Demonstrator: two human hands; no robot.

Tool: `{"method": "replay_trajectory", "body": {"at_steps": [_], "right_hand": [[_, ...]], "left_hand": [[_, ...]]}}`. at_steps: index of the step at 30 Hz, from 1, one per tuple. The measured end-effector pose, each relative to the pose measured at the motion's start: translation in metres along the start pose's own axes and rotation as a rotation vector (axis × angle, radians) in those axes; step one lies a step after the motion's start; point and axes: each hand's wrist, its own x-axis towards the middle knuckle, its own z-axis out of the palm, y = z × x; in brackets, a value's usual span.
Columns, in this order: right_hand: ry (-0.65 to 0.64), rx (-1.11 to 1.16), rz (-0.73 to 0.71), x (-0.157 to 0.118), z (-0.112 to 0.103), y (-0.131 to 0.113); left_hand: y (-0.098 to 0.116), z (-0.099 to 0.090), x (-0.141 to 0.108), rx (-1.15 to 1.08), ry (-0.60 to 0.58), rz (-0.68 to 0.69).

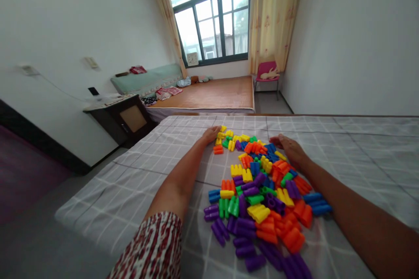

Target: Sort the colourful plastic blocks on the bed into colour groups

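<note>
A heap of plastic toy building blocks [258, 212] in purple, orange, yellow, green and blue spreads over the checked sheet [131, 187]. At the far left end of the heap, my left hand [212, 134] lies against several yellow blocks [218, 141], fingers reaching forward. Just below it, an orange block [218, 150] rests a little apart. My right hand [290, 146] is at the far right side of the heap, fingers stretched to the left beside blue blocks [270, 148]. Some of its fingertips are hard to make out. Under my right forearm's near edge are long blue blocks [317, 204].
Beyond the sheet's far edge stands a low bed [216, 91] with a brown mat and clothes. A dark cabinet [132, 117] is at the left, and a pink chair [266, 72] stands by the curtain [275, 17] and window [212, 22].
</note>
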Motion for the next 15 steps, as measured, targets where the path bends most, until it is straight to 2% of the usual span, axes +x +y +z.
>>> {"method": "replay_trajectory", "body": {"at_steps": [2,4,6,8,9,11,14,15], "right_hand": [[-0.009,0.008,0.0,0.0,-0.001,0.0],[-0.018,-0.009,-0.006,-0.001,-0.002,0.001],[-0.025,-0.038,-0.01,0.0,-0.002,0.002],[-0.032,-0.058,-0.022,0.0,-0.003,0.002],[-0.035,-0.064,-0.031,0.001,-0.004,0.001],[-0.011,-0.098,-0.039,0.004,-0.007,-0.004],[0.129,-0.365,-0.08,0.01,-0.022,-0.011],[0.171,-0.519,-0.117,0.012,-0.029,-0.011]], "left_hand": [[-0.003,0.009,0.01,-0.01,-0.026,-0.06],[0.001,0.023,0.015,-0.04,-0.077,-0.061],[0.006,0.034,0.013,-0.084,-0.152,0.018],[0.005,0.036,0.004,-0.074,-0.167,0.109],[0.0,0.032,-0.003,-0.032,-0.138,0.132],[-0.018,0.014,-0.021,0.121,-0.025,0.092],[-0.058,-0.018,-0.051,0.482,0.153,-0.181],[-0.071,-0.027,-0.06,0.578,0.158,-0.267]]}}
